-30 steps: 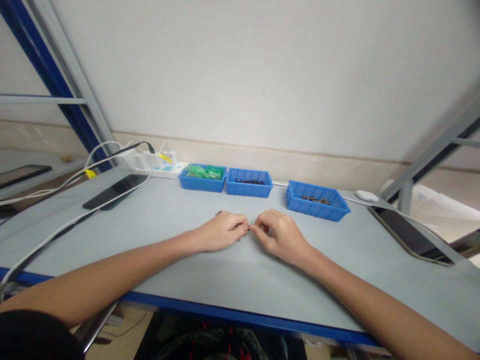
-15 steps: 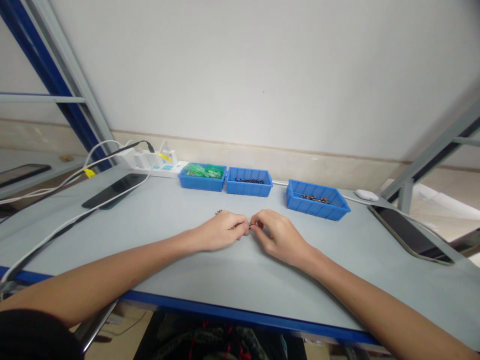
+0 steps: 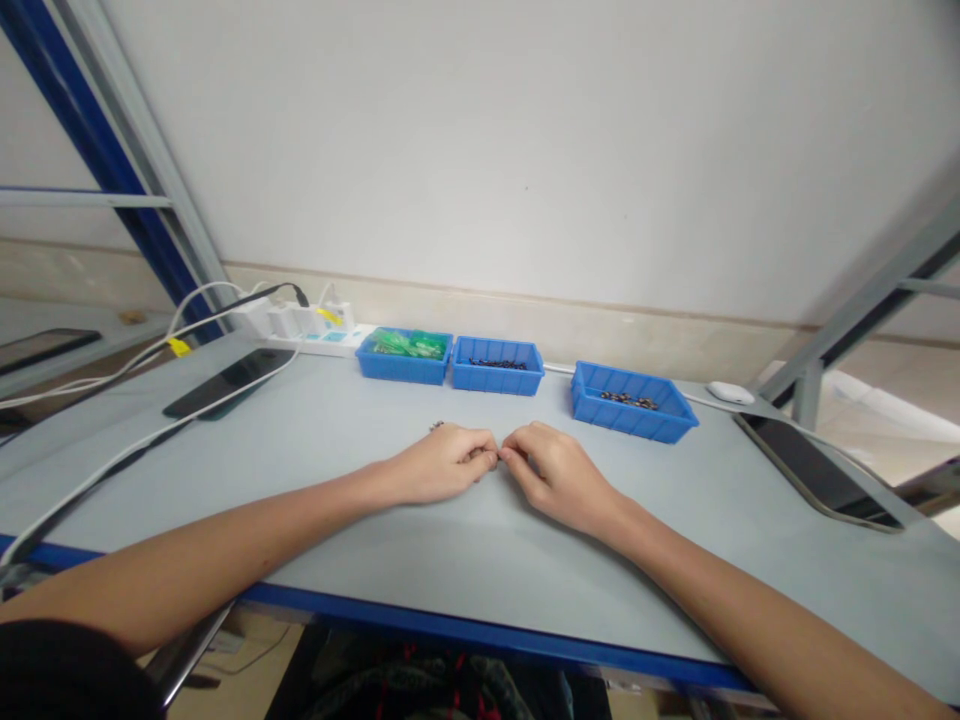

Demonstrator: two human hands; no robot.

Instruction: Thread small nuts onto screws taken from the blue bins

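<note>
My left hand rests over the middle of the table with its fingers curled closed. Fingertip to fingertip with it, my right hand pinches thumb against index finger. Something tiny and dark sits between the two sets of fingertips, mostly hidden and too small to name. Just behind my left hand, a few small metal pieces lie on the table. Beyond my hands stand a blue bin with small dark parts and, farther right, another blue bin with small bronze-coloured parts.
A third blue bin holds green plastic bags. Left of it are a white power strip with cables and a dark phone. On the right lie another phone and a white case. Metal frame posts flank the grey table.
My hands stay in nearly the same place. The fingertips of my right hand have closed slightly, and the tiny piece between the hands shows less.
</note>
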